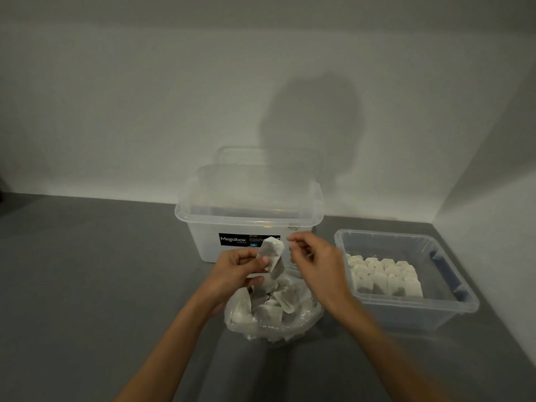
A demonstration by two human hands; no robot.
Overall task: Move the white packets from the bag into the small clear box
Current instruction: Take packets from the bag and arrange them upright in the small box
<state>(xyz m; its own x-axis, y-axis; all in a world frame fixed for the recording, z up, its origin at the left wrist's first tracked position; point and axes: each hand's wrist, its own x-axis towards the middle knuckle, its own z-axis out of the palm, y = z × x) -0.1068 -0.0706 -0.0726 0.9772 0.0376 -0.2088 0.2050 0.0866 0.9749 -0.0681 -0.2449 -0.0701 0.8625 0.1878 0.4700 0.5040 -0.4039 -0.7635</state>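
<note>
Holding one white packet [271, 252] above the clear plastic bag [304, 322], the left hand [235, 268] grips it with the thumb on the near face and the fingers curled behind it. The packet is clear of the bag and is not yet over the small clear box [406, 309], which stands on the grey table [87, 271] to the right, near the bag but apart from it. The right hand [316, 259] hovers just beside the held packet with its fingers curled and thumb and forefinger drawn close together. Whether they pinch a thread or tag cannot be determined at this resolution. Stacked packets [385, 278] already fill part of the box floor in neat overlapping rows toward its left and near side; the far and right portions show bare plastic. Loose packets [269, 310] lie heaped in the open mouth of the bag, so the transfer is judged partly complete, with a considerable quantity left to move. A large lidded container [249, 204], labelled Megabox, stands behind the hands and takes no part in the operation.
</note>
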